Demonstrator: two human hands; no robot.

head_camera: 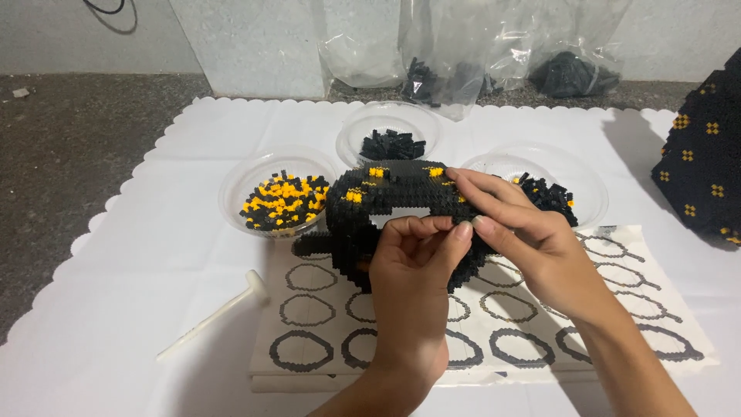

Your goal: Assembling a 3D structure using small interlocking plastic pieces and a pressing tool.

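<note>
Both hands, left hand [413,262] and right hand [525,232], fingers pinched on a studded, knobbly black-and-yellow brick model [394,201]; glossy plastic bowls behind

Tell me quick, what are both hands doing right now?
Left hand: fingertips pinched shut on the black-and-yellow brick model.
Right hand: fingers laid along the model's top, steadying it.

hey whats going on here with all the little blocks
A person holds a black and yellow block model over a printed instruction sheet. The left hand pinches at its front edge, and the right hand rests across its top. Three clear bowls of small bricks sit behind it, and a white tool lies to the left.
</note>
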